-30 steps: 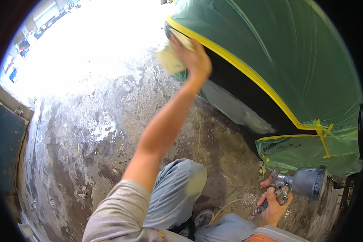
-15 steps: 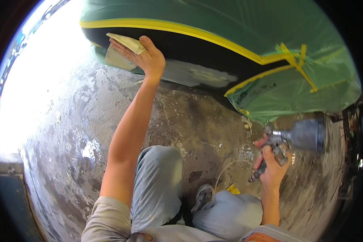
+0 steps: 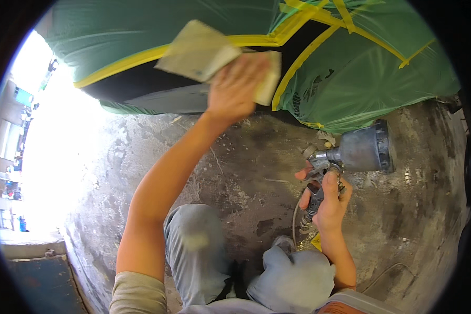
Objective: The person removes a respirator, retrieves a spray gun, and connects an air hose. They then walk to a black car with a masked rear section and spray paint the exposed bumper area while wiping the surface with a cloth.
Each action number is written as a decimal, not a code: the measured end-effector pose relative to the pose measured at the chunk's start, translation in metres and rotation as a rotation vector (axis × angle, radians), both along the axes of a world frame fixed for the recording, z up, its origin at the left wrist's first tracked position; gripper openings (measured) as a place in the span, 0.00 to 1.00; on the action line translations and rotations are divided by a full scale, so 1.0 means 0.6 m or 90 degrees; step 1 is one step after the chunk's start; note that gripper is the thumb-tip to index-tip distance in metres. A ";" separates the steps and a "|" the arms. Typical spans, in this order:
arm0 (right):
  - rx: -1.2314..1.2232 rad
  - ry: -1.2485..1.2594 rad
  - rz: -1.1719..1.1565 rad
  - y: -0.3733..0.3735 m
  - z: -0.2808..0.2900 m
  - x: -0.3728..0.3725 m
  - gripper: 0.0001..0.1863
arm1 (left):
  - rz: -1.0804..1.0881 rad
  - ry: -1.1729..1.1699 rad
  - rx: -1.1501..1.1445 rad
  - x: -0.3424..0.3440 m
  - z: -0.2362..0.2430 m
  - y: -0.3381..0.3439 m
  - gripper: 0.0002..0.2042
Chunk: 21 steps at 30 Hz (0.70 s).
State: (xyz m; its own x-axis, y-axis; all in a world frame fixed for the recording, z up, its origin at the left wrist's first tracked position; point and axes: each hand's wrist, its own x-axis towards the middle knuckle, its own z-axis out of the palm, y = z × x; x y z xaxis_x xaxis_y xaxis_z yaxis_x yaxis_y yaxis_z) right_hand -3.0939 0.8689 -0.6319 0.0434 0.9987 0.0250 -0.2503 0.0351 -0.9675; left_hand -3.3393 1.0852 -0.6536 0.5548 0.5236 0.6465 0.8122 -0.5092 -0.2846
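Observation:
My left hand presses a pale yellow cloth against a dark body panel with a grey patch low on it. One part of the cloth spreads out left of the fingers, and another part shows at their right. The hand is slightly blurred. My right hand is wrapped round the grip of a paint spray gun. The gun's dark, translucent cup points to the right, away from the panel. A thin hose runs down from the grip.
Green plastic sheeting covers the areas above and right of the panel, edged with yellow masking tape. Below lies a stained concrete floor. My bent knees are close under the arms. A blue-topped block stands at lower left.
My left hand has swept the cloth rightward along the panel, and the cloth now lies more spread out. My right hand with the spray gun has shifted left in view. The view has also moved.

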 end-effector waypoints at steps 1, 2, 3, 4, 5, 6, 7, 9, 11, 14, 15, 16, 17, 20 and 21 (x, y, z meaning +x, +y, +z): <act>-0.024 0.000 -0.008 0.001 0.001 0.002 0.28 | 0.057 -0.037 -0.030 -0.031 -0.001 -0.009 0.42; -0.023 0.010 -0.014 0.002 0.002 0.004 0.27 | 0.128 -0.088 -0.038 -0.055 -0.010 -0.022 0.41; -0.021 0.018 -0.020 0.004 0.004 0.007 0.26 | 0.118 -0.109 -0.026 -0.066 -0.021 -0.033 0.40; -0.020 0.024 -0.025 0.005 0.005 0.009 0.25 | 0.119 -0.142 -0.013 -0.075 -0.033 -0.045 0.39; -0.027 0.050 -0.027 0.006 0.005 0.010 0.24 | 0.081 -0.170 0.037 -0.077 -0.041 -0.053 0.38; -0.032 0.073 -0.027 0.006 0.005 0.011 0.23 | 0.106 -0.167 -0.027 -0.071 -0.047 -0.058 0.38; -0.036 0.095 -0.025 0.006 0.004 0.012 0.22 | 0.095 -0.158 -0.056 -0.057 -0.051 -0.061 0.37; -0.030 0.099 -0.021 0.007 0.002 0.013 0.21 | 0.087 -0.171 -0.043 -0.015 -0.044 -0.053 0.37; -0.010 0.088 -0.025 0.008 0.000 0.014 0.22 | 0.132 -0.220 0.017 0.029 -0.022 -0.031 0.37; -0.004 0.109 -0.024 0.007 -0.004 0.023 0.22 | 0.100 -0.328 0.063 0.088 -0.020 -0.025 0.38; -0.001 0.111 -0.027 0.006 -0.005 0.027 0.22 | 0.086 -0.350 0.071 0.102 -0.023 -0.025 0.38; 0.002 0.113 -0.033 0.005 -0.006 0.032 0.22 | 0.070 -0.333 0.097 0.112 -0.028 -0.028 0.38; 0.002 0.115 -0.040 0.003 -0.006 0.037 0.22 | 0.104 -0.365 0.058 0.122 -0.033 -0.030 0.38; 0.013 0.121 -0.065 -0.002 -0.005 0.045 0.22 | 0.080 -0.381 0.042 0.152 -0.041 -0.033 0.37; 0.014 0.117 -0.058 -0.001 -0.003 0.047 0.22 | 0.051 -0.377 0.030 0.164 -0.040 -0.033 0.36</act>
State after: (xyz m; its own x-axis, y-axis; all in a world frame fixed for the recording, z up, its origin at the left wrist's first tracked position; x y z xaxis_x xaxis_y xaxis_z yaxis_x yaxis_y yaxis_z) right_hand -3.0656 0.8681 -0.6336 0.1393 0.9898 0.0292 -0.4181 0.0856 -0.9044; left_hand -3.2407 1.0654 -0.6774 0.0531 0.5125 0.8571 0.8747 -0.4379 0.2077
